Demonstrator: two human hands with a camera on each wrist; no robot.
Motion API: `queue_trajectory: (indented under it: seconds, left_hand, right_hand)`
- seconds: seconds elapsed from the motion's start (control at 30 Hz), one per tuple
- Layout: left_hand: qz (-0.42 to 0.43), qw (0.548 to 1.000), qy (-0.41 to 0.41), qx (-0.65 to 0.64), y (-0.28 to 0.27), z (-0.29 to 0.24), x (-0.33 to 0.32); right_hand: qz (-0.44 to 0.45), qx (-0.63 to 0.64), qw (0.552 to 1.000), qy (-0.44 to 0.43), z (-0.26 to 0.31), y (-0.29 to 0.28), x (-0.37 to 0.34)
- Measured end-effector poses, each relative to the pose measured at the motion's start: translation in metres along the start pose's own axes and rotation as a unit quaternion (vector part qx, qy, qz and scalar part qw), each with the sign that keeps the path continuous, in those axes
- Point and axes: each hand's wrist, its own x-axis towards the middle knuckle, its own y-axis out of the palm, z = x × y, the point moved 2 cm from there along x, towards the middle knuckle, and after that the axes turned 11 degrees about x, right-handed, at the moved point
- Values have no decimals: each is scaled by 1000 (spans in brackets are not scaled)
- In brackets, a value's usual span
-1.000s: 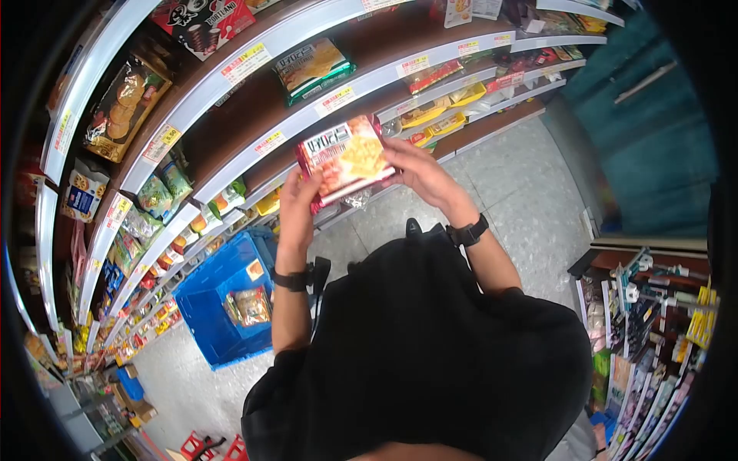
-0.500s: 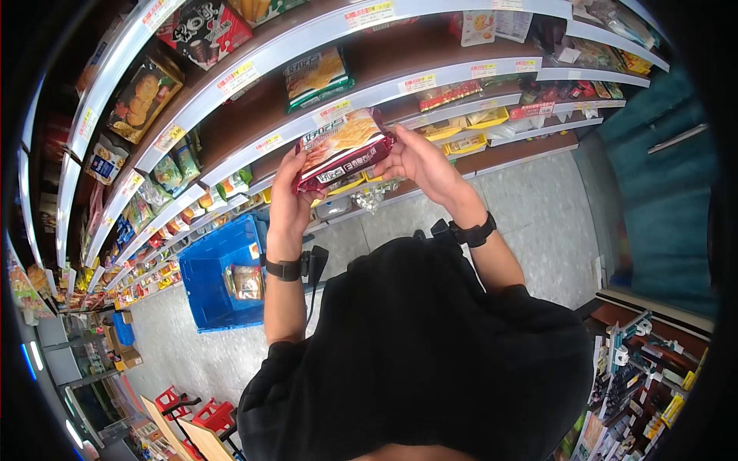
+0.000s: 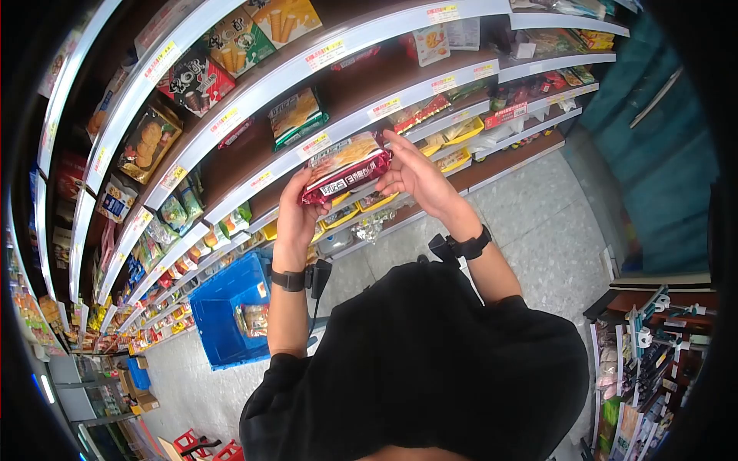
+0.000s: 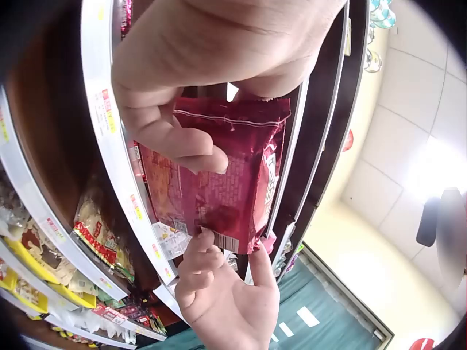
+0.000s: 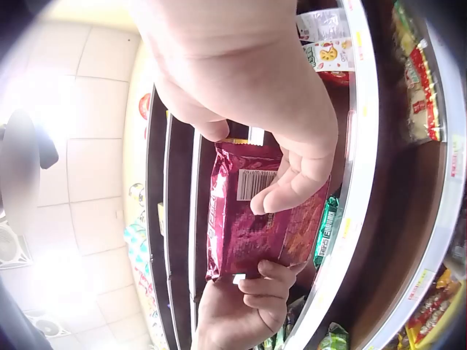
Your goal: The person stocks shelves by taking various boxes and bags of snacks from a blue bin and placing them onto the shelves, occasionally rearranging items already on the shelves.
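A maroon pack of biscuits or crackers (image 3: 347, 170) is held up in front of the shelves, its printed front tilted and its lettered side turned toward the head camera. My left hand (image 3: 296, 209) grips the pack's left end, fingers curled beneath it. At the other end, my right hand (image 3: 421, 178) pinches the pack between thumb and fingers. In the right wrist view, the pack's underside (image 5: 248, 226) shows a white barcode near the right fingertips. The left wrist view shows the left fingers bent across the same back face.
A similar green pack (image 3: 296, 121) stands on the brown shelf just behind. Curved shelf edges (image 3: 338, 48) with price tags run across, stocked with boxes and bags. A blue crate (image 3: 206, 326) holding some packs (image 3: 252, 319) sits on the floor at left. A teal curtain (image 3: 653, 184) hangs at right.
The pack has tipped from front face showing to its maroon lettered side showing. Both hands keep hold of its ends. The head view has shifted slightly.
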Motion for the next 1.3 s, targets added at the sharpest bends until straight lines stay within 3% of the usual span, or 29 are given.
queue_trajectory:
  seconds: [0.2,0.43,0.63,0.7,0.77,1.03,1.23,1.3]
  left_hand:
    - [0,1000,25,9,-6,2,-5]
    - [-33,998,50,12,-27,0,-13]
    - [-71,995,63,27,-52,-7,-21]
    - [-70,995,63,20,-56,-11,-24]
    - [-66,995,68,21,-60,-13,-26]
    - [-60,996,63,24,-63,-17,-21]
    - [-102,992,75,27,-53,-23,-15]
    - [-117,986,107,45,-64,-21,-9]
  right_hand:
    - [31,-5,1000,-2,-2,7,-9]
    - [17,-129,992,-2,-13,19,3]
    - [69,-257,961,-77,-26,34,26]
    - [71,-245,966,-44,-30,36,32]
    - [90,-293,945,-112,-31,43,38]
    - [105,-305,937,-133,-31,46,45]
    - [88,-353,917,-161,-29,40,45]
    - [76,-333,929,-140,-31,30,43]
